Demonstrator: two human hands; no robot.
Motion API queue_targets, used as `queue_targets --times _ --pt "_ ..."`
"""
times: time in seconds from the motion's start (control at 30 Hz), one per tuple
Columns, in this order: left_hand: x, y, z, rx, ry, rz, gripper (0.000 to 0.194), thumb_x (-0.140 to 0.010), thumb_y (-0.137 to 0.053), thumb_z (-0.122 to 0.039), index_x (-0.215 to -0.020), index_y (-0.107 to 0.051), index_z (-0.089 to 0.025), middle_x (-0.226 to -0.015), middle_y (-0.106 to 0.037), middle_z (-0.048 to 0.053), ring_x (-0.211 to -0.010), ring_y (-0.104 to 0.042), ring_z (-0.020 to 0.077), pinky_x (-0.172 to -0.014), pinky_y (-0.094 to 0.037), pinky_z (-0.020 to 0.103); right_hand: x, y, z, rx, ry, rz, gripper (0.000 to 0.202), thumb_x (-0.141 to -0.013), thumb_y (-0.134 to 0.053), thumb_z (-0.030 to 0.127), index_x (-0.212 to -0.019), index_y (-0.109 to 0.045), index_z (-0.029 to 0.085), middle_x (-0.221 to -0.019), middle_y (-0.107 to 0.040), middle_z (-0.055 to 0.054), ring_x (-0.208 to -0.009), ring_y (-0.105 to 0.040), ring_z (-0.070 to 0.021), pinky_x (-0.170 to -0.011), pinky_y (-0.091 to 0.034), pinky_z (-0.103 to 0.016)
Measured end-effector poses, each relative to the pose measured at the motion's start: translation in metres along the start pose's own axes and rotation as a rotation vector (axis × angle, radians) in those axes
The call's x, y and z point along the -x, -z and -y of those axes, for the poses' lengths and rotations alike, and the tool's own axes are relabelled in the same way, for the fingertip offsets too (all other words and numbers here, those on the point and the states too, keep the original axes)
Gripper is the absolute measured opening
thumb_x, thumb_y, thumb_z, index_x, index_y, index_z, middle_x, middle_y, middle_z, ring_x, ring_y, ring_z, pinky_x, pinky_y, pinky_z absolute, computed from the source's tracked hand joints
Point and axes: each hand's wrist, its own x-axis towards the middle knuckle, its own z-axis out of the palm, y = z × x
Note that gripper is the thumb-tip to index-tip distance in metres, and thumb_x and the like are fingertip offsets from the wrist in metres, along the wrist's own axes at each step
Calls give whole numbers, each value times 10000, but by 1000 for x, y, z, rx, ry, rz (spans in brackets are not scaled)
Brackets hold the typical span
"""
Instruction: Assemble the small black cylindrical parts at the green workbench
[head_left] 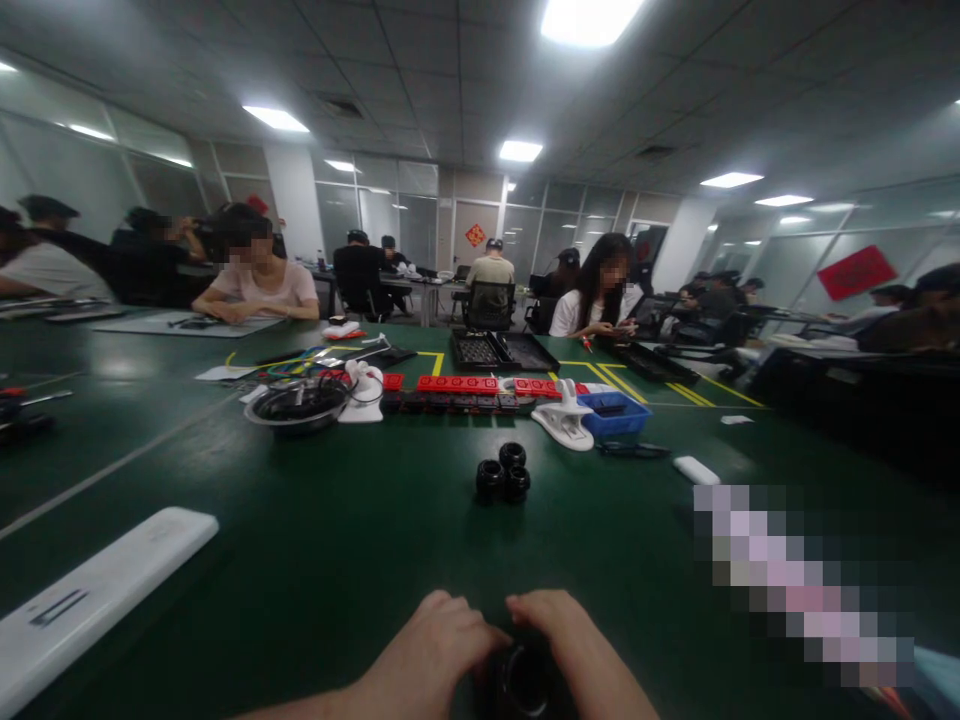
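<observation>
A black, round, hollow part (525, 682) is between my two hands at the bottom of the head view. My left hand (431, 650) curves round its left side, thumb against it. Curled along its right side is my right hand (574, 640). The lower part of the black piece is dark and cut off by the frame edge. Ahead of my hands, three similar black round parts (514, 482) stand grouped and touching on the green table (360, 530).
A metal bowl (296, 405) with cables, red blocks (457, 384), a white clip (564, 425) and a blue bin (613, 412) lie further back. A long white object (105, 600) is at left. Several people sit beyond the table.
</observation>
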Motion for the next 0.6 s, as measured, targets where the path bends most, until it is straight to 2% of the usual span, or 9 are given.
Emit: queue_targets --times 0.1,0.27,0.37,0.47,0.53,0.6 --pt "1 5 -7 22 34 9 372 -716 -607 -505 -932 -565 -205 -842 -610 11 -742 -532 191 -671 -343 295 -3 4 7 12 -53 66 479 -710 -627 419 -1092 -524 149 -985 -621 -136 -876 -600 -250 -759 -501 -340" --pt "2 6 -11 2 85 26 294 -695 -660 -388 -904 -575 -200 -841 -603 7 -763 -522 202 -707 -355 311 -3 7 14 -20 38 62 441 -733 -572 333 -1123 -495 142 -993 -612 -125 -874 -583 -226 -760 -483 -322" --pt "3 4 -8 15 89 37 327 -679 -676 -415 -905 -580 -199 -859 -605 11 -780 -522 208 -714 -355 313 -3 8 17 -50 42 91 477 -753 -560 343 -1171 -466 135 -1046 -602 -133 -920 -572 -231 -810 -467 -341" --pt "3 1 -3 42 43 2 392 -672 -675 -467 -947 -570 -208 -882 -610 6 -787 -531 200 -718 -347 308 -4 7 16 -38 13 78 588 -731 -583 459 -1183 -456 105 -1099 -576 -175 -988 -549 -272 -851 -447 -388" --pt "2 -3 1 43 22 -26 417 -667 -668 -502 -955 -572 -216 -849 -612 -2 -757 -538 189 -696 -341 297 -3 6 13 -11 -21 49 614 -704 -600 508 -1152 -481 105 -1073 -581 -182 -966 -560 -283 -828 -462 -391" --pt "1 -6 5 32 13 -40 424 -670 -642 -549 -937 -584 -225 -803 -613 -9 -721 -538 179 -661 -333 286 -2 6 10 -2 -58 32 555 -696 -626 488 -1111 -513 137 -1011 -607 -147 -896 -588 -260 -780 -490 -355"
